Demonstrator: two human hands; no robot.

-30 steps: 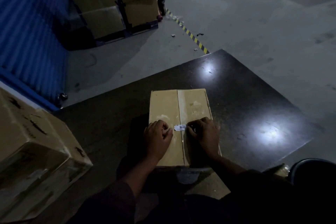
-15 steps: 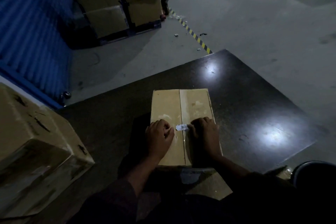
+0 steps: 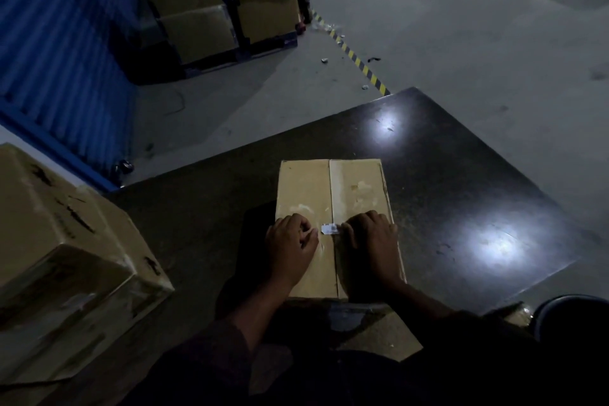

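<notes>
Curled, empty left hand (image 3: 291, 241) rests on the cardboard box (image 3: 329, 188); right hand (image 3: 374, 241) still touches the white label (image 3: 330, 228), pinch unclear; nothing has shifted, so sticking continues.

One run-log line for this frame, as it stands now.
step: small label on box seam | left hand: fingers curled, rests on box | right hand: touches label end | box: closed, on table
</notes>
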